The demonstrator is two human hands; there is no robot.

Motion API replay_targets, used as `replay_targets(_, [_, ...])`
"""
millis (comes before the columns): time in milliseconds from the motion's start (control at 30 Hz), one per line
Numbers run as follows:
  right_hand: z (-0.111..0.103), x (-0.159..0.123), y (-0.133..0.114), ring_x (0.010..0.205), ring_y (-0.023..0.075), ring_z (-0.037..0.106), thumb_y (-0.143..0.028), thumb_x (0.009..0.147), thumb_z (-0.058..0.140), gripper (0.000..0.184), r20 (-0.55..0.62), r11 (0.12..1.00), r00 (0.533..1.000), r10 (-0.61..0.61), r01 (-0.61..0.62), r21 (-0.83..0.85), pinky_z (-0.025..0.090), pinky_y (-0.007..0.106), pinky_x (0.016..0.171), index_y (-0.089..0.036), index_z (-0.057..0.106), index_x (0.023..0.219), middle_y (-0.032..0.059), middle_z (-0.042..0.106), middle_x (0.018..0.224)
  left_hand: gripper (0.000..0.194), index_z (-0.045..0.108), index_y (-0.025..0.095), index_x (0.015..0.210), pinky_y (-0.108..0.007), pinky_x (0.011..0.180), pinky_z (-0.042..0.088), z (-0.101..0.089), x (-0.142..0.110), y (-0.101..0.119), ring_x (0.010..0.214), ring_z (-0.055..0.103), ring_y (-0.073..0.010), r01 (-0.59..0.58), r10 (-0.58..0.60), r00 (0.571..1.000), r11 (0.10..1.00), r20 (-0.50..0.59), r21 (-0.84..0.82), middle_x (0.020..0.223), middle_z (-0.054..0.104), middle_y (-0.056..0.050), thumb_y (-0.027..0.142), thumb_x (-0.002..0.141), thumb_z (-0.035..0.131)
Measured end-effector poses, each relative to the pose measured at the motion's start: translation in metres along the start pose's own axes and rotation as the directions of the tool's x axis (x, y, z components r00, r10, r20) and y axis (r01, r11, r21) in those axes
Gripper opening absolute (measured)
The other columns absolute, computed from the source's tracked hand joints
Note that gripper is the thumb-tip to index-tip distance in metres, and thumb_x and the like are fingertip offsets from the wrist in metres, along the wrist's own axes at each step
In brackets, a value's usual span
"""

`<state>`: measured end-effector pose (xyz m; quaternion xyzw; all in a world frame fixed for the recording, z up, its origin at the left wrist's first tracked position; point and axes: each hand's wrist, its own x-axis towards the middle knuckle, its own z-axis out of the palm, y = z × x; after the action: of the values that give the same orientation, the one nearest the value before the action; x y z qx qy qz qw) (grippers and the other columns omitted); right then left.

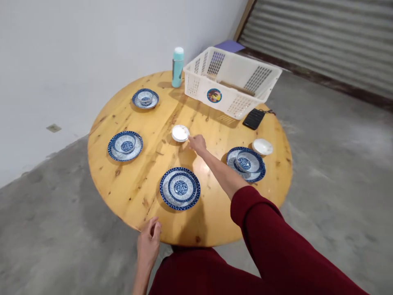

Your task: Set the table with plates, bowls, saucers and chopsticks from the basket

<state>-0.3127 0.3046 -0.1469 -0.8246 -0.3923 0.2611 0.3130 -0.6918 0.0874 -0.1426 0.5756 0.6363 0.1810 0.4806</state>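
Note:
Near the middle of the round table, my right hand (197, 143) reaches out with its fingers closed on the right rim of a small white dish (180, 132). That dish appears to sit on top of a stack of similar ones. My left hand (149, 239) hangs at the table's near edge, loosely curled, a gap between thumb and fingers and nothing visible in it. In front of me lies a blue-and-white plate (165, 196) with a matching bowl (180, 187) on it. To the right, another small white dish (262, 146) rests beside a plate (257, 177) bearing a bowl (247, 161).
Two more plates with bowls, a left one (125, 157) and a far one (145, 106), stand on the wooden table (147, 135). At the back are a turquoise bottle (177, 69) and a white plastic basket (199, 88). A black phone-like object (254, 119) lies beside the basket.

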Motion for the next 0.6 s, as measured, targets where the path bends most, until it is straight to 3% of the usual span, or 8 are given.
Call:
replay_targets(100, [0.015, 0.021, -0.005, 0.078, 0.0301, 0.072, -0.044, 0.097, 0.049, 0.037, -0.013, 0.986, 0.987, 0.162, -0.163, -0.030, 0.058, 0.046, 0.082, -0.019, 0.066, 0.076, 0.0111, 0.066, 0.060, 0.057, 0.072, 0.017, 0.116, -0.040, 0.082, 0.060, -0.002, 0.016, 0.007, 0.092, 0.077, -0.0290, 0.013, -0.014, 0.999, 1.000, 0.047, 0.004, 0.105, 0.079, -0.014, 0.061, 0.087, 0.051])
replay_targets(267, [0.024, 0.028, -0.013, 0.101, 0.0331, 0.071, -0.041, 0.095, 0.053, 0.032, -0.052, 0.953, 0.963, 0.264, -0.268, -0.140, 0.056, 0.046, 0.090, -0.015, 0.072, 0.101, 0.0166, 0.074, 0.089, 0.056, 0.071, 0.018, 0.117, -0.040, 0.084, 0.059, -0.002, 0.037, 0.022, 0.092, 0.077, -0.0279, 0.030, -0.034, 0.996, 0.998, 0.084, 0.049, 0.104, 0.079, -0.012, 0.061, 0.089, 0.048])
replay_targets(467, [0.021, 0.032, -0.022, 0.116, 0.0353, 0.067, -0.029, 0.094, 0.052, 0.032, -0.105, 0.942, 0.972, 0.212, -0.232, -0.244, 0.054, 0.044, 0.093, -0.012, 0.070, 0.113, 0.0222, 0.072, 0.112, 0.050, 0.070, 0.020, 0.116, -0.037, 0.085, 0.058, 0.000, 0.056, 0.030, 0.094, 0.076, -0.0261, -0.002, -0.004, 0.990, 0.999, 0.143, 0.040, 0.102, 0.079, -0.009, 0.057, 0.090, 0.050])
replay_targets(600, [0.021, 0.038, -0.019, 0.116, 0.0376, 0.065, -0.033, 0.096, 0.053, 0.029, -0.166, 0.968, 0.980, 0.106, -0.140, -0.207, 0.053, 0.049, 0.093, -0.015, 0.068, 0.113, 0.0214, 0.071, 0.109, 0.048, 0.069, 0.020, 0.115, -0.037, 0.086, 0.058, -0.003, 0.071, 0.036, 0.089, 0.076, -0.0251, -0.027, 0.016, 0.983, 0.998, 0.183, 0.057, 0.097, 0.078, -0.008, 0.056, 0.090, 0.051])
